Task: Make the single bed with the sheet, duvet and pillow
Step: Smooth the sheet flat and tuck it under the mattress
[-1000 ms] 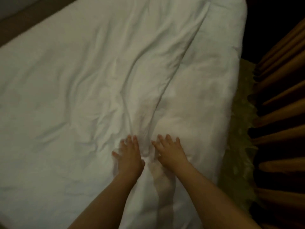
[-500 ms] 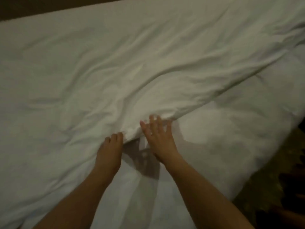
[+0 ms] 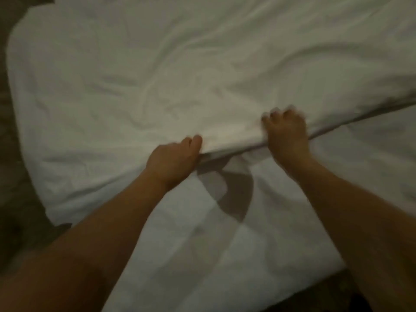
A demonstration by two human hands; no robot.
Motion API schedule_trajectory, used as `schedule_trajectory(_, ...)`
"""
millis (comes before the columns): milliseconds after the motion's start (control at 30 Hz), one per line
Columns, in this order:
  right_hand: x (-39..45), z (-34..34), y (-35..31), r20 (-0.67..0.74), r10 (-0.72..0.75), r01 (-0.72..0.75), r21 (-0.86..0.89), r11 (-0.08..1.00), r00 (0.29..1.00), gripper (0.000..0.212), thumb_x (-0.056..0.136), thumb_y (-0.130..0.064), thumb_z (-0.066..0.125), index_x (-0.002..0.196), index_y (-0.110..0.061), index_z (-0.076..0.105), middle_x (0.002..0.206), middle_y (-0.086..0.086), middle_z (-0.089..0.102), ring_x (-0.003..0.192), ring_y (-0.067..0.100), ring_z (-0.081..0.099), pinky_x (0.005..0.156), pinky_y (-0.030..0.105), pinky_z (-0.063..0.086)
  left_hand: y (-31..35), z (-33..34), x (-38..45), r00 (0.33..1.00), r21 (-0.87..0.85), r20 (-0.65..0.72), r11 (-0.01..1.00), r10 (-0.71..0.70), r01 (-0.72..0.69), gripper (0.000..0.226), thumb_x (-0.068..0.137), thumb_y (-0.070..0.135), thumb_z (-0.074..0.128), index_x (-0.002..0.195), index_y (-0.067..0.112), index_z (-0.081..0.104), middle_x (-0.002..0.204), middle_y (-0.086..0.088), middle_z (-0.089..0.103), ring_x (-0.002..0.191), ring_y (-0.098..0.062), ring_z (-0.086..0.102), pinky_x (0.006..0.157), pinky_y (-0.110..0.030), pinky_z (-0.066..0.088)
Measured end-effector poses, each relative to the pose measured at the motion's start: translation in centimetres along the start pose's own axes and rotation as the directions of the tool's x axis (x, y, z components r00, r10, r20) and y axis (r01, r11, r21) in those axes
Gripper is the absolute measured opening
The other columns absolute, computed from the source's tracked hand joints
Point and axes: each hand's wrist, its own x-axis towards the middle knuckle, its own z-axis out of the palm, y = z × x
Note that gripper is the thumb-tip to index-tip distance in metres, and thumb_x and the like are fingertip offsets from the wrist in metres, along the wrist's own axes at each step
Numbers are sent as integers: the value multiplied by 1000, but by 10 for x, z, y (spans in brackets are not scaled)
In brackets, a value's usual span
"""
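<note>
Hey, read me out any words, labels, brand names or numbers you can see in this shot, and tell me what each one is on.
None: no text, label, brand or number shows anywhere.
The white duvet and the sheet under it are plain.
Both the left hand and the right hand are bare.
The picture is dim and slightly blurred.

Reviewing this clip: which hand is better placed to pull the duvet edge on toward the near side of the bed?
Right, probably. The right hand curls over the duvet edge with fingers on top, gripping it. The left hand has fingers hidden under the fold, so its hold is unclear.
</note>
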Motion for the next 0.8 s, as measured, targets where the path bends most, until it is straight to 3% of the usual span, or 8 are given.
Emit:
schedule_trajectory(100, -100, 9, -7, 164, -31, 26, 32, 999, 986, 24, 62, -5, 49, 80, -7, 65, 72, 15, 59, 60, 34, 54, 54, 39, 50, 11, 17, -68, 984, 63, 180, 998, 4, -16, 55, 48, 9, 74, 96, 8, 46, 61, -9, 59, 35, -26, 53, 28, -23, 35)
schedule_trajectory(167, -93, 5, 0, 219, -59, 47, 60, 997, 974, 25, 66, -5, 41, 73, -5, 65, 66, 15, 57, 55, 34, 54, 50, 39, 48, -3, 18, -91, 924, 144, 352, 984, -149, 104, 67, 34, 3, 78, 93, 9, 45, 68, -11, 59, 50, -28, 58, 34, -26, 40)
schedule_trajectory(200, -75, 1, 4, 173, -70, 65, 38, 997, 982, 25, 68, -2, 39, 71, -2, 64, 65, 17, 56, 55, 35, 55, 51, 39, 47, -10, 13, -90, 906, 205, 360, 966, -222, 155, 68, 33, 4, 80, 94, 9, 49, 74, -11, 60, 59, -29, 59, 41, -28, 42)
schedule_trajectory(333, -21, -21, 6, 70, 42, -45, 31, 999, 997, 25, 58, 16, 52, 76, 1, 60, 65, 19, 54, 60, 35, 55, 57, 37, 42, -24, -6, -79, 850, 279, 398, 928, -346, 247, 57, 71, 38, 71, 118, 16, 48, 110, -8, 52, 98, -27, 52, 71, -35, 43)
schedule_trajectory(433, -38, -24, -11, 70, -49, 46, 44, 998, 996, 25, 60, 6, 46, 78, 0, 62, 65, 17, 55, 57, 34, 55, 54, 36, 44, -19, -9, -82, 804, 300, 441, 910, -399, 287, 58, 68, 30, 76, 117, 17, 49, 106, -6, 53, 94, -25, 54, 67, -35, 45)
schedule_trajectory(567, -40, -13, -57, 38, -206, 196, 171, 966, 978, 27, 61, -2, 46, 83, 0, 61, 66, 16, 59, 53, 32, 56, 46, 33, 44, -37, -10, -96, 802, 288, 397, 890, -446, 353, 57, 57, 10, 81, 109, 12, 58, 95, -7, 58, 84, -26, 59, 62, -33, 48)
schedule_trajectory(633, -29, -14, -99, -22, -279, 277, 231, 933, 960, 31, 65, -6, 34, 81, -2, 61, 64, 13, 58, 51, 30, 56, 43, 31, 44, -42, -8, -108, 792, 277, 420, 893, -444, 354, 56, 53, 9, 82, 104, 9, 60, 89, -9, 60, 79, -27, 60, 59, -34, 48)
schedule_trajectory(800, 5, -32, -195, -155, -329, 362, 313, 878, 932, 24, 65, -8, 38, 72, -8, 61, 60, 8, 56, 47, 25, 54, 40, 24, 38, -47, -4, -125, 831, 199, 366, 908, -418, 369, 64, 26, 19, 89, 84, 6, 67, 71, -11, 58, 60, -29, 58, 48, -31, 45)
